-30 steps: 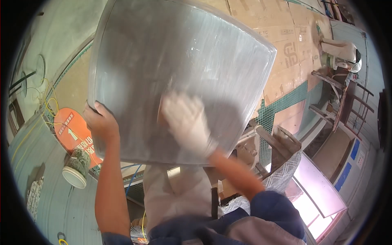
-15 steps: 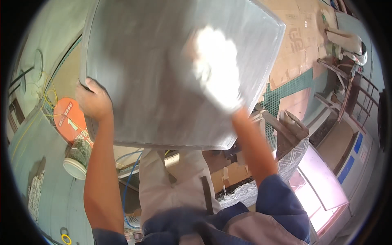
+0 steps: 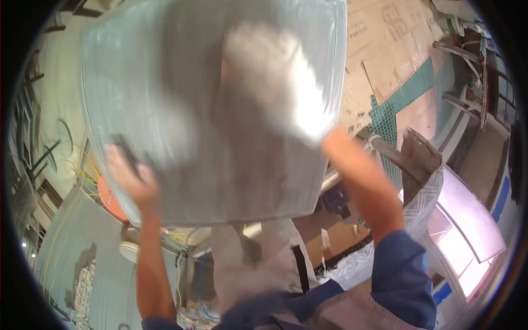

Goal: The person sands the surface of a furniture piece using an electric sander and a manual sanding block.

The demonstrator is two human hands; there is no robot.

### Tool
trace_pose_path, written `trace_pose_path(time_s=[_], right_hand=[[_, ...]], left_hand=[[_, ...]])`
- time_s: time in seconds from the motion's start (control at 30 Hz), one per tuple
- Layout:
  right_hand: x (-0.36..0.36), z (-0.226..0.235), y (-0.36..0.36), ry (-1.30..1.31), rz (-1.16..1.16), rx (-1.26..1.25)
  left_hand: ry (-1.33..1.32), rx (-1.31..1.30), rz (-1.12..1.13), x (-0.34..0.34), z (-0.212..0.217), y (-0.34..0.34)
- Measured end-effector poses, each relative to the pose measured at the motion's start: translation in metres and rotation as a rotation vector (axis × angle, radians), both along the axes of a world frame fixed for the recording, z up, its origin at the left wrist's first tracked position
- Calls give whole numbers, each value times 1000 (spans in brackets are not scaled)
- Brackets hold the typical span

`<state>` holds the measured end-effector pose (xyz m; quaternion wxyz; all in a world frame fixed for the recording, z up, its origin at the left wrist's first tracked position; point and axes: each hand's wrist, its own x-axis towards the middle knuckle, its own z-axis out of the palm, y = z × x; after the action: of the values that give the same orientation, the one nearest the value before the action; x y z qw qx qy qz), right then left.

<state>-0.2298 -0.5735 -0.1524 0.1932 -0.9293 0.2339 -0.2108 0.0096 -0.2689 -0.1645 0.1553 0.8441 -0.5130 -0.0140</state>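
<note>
Panel [image 3: 209, 110] rose since a second ago, filled upper centre of frame. Left hand [image 3: 129, 176] gripped lower-left edge, shifted up with it. Right hand [image 3: 280, 82], gloved, blurred, slid to upper right of face, flat; grip unclear. Judged: wiping stroke ongoing, panel off floor.

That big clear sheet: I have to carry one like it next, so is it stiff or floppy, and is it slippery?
The clear sheet probably flexes somewhat: its edges look bowed, though the fisheye lens bends lines too. It seems fairly light, since the left hand alone grips its lower edge while the gloved right hand lies flat on it. Its glossy face looks slippery; grip an edge.
</note>
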Motion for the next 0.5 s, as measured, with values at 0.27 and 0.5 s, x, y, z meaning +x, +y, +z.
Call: trace_pose_path(time_s=[0.27,0.5], right_hand=[[-50,-26,-10,-145,51,223],[-44,-15,-30,-16,-70,20]], left_hand=[[316,-325,-572,-134,-20,-245],[375,-365,-507,-141,-16,-285]])
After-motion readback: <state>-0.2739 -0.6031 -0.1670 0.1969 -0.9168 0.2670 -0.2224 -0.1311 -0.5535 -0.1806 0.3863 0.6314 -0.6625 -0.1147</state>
